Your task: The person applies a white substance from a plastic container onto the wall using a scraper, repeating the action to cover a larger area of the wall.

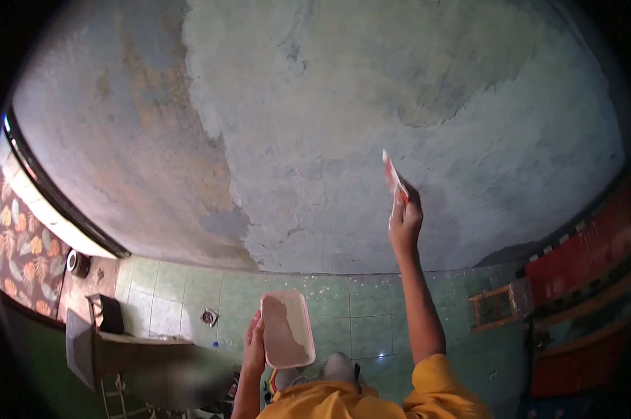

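Observation:
My right hand [405, 222] is raised at arm's length and grips a flat red-and-white scraper [394, 174] whose blade lies against the rough plastered wall [343, 119]. Lower down, my left hand [254, 343] holds a pale pink rectangular tray [286, 329] by its left rim. The tray carries a patch of grey-brown paste. The wall shows patches of grey, blue-grey and rusty brown, with cracks near the middle.
Green floor tiles [357, 307] run below the wall, with a round drain [209, 317]. A dark stool and a grey board [85, 346] stand at lower left. A leaf-patterned curtain [18, 251] hangs at far left. Red and patterned cloth [581, 279] and a small wooden frame [494, 307] are at right.

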### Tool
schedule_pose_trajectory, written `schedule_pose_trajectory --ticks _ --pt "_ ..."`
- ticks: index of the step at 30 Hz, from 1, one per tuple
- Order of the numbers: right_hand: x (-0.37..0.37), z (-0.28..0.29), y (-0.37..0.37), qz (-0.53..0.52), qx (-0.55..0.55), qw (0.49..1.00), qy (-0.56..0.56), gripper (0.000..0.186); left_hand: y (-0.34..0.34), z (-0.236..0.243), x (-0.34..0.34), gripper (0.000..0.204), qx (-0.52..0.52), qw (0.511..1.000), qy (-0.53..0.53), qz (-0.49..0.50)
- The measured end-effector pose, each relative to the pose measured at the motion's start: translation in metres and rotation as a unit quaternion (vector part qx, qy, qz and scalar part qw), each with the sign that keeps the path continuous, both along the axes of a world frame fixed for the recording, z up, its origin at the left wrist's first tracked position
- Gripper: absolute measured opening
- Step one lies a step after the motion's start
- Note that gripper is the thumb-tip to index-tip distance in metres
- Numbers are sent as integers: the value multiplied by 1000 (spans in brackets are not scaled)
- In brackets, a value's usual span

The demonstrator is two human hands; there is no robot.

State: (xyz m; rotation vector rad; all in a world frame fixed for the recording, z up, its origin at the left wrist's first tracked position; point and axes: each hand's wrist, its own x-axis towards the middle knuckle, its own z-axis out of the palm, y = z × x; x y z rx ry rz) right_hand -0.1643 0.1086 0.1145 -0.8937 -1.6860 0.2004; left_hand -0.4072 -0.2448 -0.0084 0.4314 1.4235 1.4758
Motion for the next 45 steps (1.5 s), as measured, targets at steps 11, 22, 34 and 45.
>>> schedule_pose_trajectory --ticks 11,22,34,45 --pt "-83 -71 60 -94 243 928 -265 53 -13 -59 -30 63 7 999 -37 -32" --pt "-86 -188 54 -31 172 935 -309 50 -66 -104 24 43 -66 982 -107 140" --pt "-111 -211 39 -36 121 925 -358 53 -72 -76 -17 46 -77 985 -119 97" --pt "-141 -219 67 -127 168 887 -411 57 -81 -67 -36 48 -97 986 -116 64"
